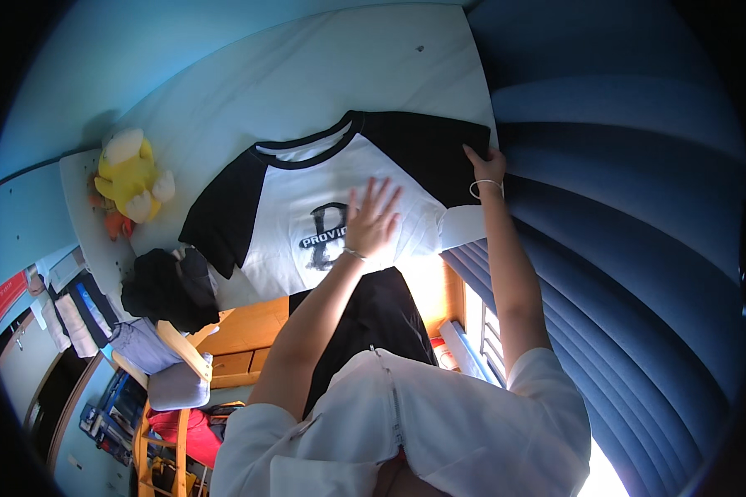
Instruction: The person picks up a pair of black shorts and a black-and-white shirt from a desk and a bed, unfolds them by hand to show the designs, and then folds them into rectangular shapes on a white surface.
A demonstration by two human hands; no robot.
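Observation:
A raglan T-shirt [298, 192] with a white body, black sleeves and a dark printed motif lies spread face up, its neckline towards the far side. My left hand [373, 227] is over the shirt's white front beside the print, palm down with fingers spread; slight blur hides whether it touches the cloth. At the cuff of the black sleeve [426, 155] on the right is my right hand [490, 166], thumb on the fabric. Its other fingers are partly hidden, so a grip on the cuff cannot be confirmed. Each wrist wears a thin band.
Beneath the shirt is a pale marbled tabletop [348, 62]. A yellow plush toy [130, 177] sits at its left end, near a bundle of black cloth [168, 289]. Blue curtains [597, 186] hang close along the right. A wooden chair [177, 379] stands at lower left.

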